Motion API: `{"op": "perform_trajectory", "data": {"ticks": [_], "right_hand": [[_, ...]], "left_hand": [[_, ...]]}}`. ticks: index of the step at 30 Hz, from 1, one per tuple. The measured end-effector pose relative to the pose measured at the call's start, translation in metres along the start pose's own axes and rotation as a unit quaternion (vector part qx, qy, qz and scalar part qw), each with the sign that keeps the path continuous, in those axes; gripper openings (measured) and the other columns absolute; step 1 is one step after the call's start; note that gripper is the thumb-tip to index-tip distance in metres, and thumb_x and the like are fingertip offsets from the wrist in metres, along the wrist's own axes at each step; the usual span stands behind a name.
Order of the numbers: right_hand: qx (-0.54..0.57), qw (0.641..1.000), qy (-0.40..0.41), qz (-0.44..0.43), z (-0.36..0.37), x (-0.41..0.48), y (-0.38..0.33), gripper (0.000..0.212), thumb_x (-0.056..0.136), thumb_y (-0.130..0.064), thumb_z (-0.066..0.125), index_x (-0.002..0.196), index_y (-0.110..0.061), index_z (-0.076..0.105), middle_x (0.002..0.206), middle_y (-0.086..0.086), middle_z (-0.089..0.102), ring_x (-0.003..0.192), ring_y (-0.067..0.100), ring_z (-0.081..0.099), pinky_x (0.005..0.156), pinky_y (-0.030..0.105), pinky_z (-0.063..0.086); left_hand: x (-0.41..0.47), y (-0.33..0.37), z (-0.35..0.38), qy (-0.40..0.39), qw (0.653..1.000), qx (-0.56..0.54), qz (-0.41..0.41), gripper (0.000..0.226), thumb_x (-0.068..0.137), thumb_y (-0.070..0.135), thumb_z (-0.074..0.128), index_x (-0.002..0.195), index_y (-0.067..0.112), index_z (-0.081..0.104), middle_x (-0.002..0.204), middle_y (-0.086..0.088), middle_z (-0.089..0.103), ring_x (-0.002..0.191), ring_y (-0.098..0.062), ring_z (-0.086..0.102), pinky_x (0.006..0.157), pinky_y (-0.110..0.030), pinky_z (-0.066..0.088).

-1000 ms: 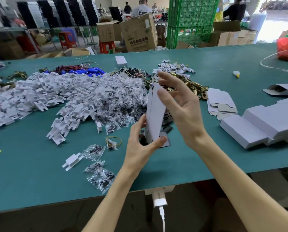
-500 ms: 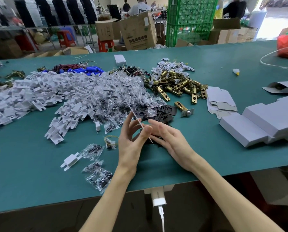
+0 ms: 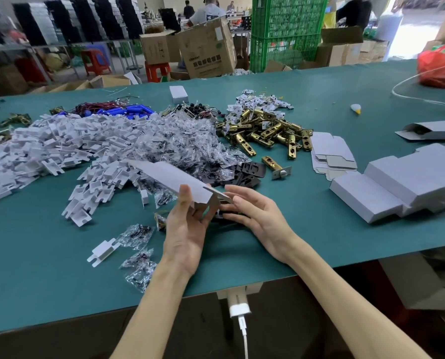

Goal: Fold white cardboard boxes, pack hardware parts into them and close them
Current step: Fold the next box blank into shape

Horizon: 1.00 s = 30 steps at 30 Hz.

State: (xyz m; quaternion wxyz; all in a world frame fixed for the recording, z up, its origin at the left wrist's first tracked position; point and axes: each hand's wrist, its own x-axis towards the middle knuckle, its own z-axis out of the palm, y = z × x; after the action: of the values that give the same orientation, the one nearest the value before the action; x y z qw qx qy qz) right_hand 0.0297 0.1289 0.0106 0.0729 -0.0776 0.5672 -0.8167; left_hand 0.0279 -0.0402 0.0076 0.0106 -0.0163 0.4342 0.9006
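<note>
My left hand (image 3: 187, 229) holds a flat white cardboard box blank (image 3: 169, 181) by its near end, thumb on top, fingers underneath. The blank slants away up to the left over the parts. My right hand (image 3: 255, 216) lies beside it with straight fingers touching the blank's end flap, above black metal plates (image 3: 244, 174). Brass latch bolts (image 3: 265, 130) lie heaped behind, one single bolt (image 3: 275, 165) apart from them. Clear bags of screws (image 3: 185, 149) and white plastic pieces (image 3: 60, 149) form big piles at the left.
Flat box blanks (image 3: 330, 154) are stacked right of the latches, and closed white boxes (image 3: 397, 187) lie at the right. An open box (image 3: 431, 130) sits farther back. Loose screw bags (image 3: 138, 255) and a plastic piece (image 3: 103, 251) lie near the table's front edge (image 3: 60, 314).
The box blank went from upright to edge-on, then flat and slanting left. My right hand dropped from its top edge to its near flap.
</note>
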Motion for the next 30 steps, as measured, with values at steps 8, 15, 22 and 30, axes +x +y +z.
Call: {"op": "perform_trajectory", "data": {"ticks": [8,15,22,30], "right_hand": [[-0.163,0.984,-0.067,-0.035,0.004,-0.004,0.000,0.068,0.085,-0.005,0.079,0.143,-0.033,0.056,0.138,0.004,0.061,0.124,0.023,0.061,0.104,0.033,0.051],[-0.154,0.985,-0.074,-0.036,0.006,-0.005,-0.003,0.068,0.087,-0.064,0.065,0.147,-0.035,0.052,0.146,-0.008,0.057,0.132,0.016,0.057,0.108,0.040,0.049],[-0.092,0.994,-0.062,-0.019,-0.001,0.000,0.003,0.041,0.101,-0.046,0.056,0.138,-0.029,0.063,0.136,0.004,0.066,0.127,0.041,0.056,0.111,0.060,0.041],[-0.094,0.993,-0.058,-0.036,0.002,-0.003,0.000,0.035,0.100,-0.033,0.061,0.133,-0.023,0.067,0.129,0.005,0.070,0.108,0.017,0.063,0.089,0.028,0.051]], "left_hand": [[-0.005,-0.004,0.003,-0.023,0.996,0.091,-0.013,0.116,0.053,0.059,0.097,0.138,-0.007,0.054,0.133,-0.034,0.061,0.126,-0.055,0.057,0.113,-0.061,0.043],[-0.005,-0.012,0.005,-0.027,0.989,0.149,0.008,0.076,0.065,0.037,0.089,0.126,0.001,0.062,0.106,-0.013,0.075,0.096,-0.027,0.073,0.079,-0.031,0.060],[-0.008,-0.016,0.005,-0.039,0.982,0.182,0.022,0.086,0.062,0.053,0.094,0.127,0.006,0.063,0.112,-0.012,0.075,0.104,-0.026,0.072,0.088,-0.034,0.058],[-0.009,-0.010,0.008,-0.003,0.991,0.128,0.040,0.093,0.073,0.074,0.077,0.123,-0.003,0.063,0.108,-0.017,0.069,0.100,-0.028,0.067,0.098,-0.047,0.055]]}}
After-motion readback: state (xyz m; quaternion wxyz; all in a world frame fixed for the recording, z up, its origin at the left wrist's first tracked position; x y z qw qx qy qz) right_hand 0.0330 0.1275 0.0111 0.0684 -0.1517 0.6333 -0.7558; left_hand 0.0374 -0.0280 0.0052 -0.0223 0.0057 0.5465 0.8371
